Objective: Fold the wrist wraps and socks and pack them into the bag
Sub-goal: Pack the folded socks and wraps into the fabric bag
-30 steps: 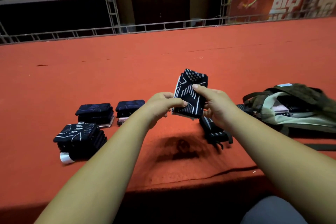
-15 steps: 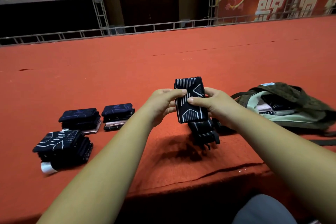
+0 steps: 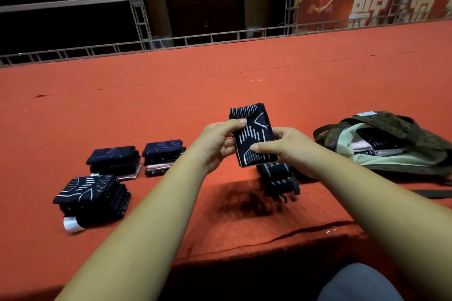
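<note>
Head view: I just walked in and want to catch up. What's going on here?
A person grips a folded sock between left hand and right hand above the carpet. Wrist wraps lie just beneath. Three folded stacks sit to the left. The bag lies open at right, some fabric already inside.

Strong light from overhead and ahead washes the red carpet (image 3: pixel 171 95) bright, while the hall behind the truss railing (image 3: pixel 171 41) sinks almost to black. The left hand (image 3: pixel 215 144) and right hand (image 3: pixel 288 149) drop a soft-edged shadow toward the carpet's near edge. The folded sock (image 3: pixel 253 134) they hold shows crisp white lines. The forearms (image 3: pixel 137 227) look soft and stretched at the lower edge, and the railing bows.
</note>
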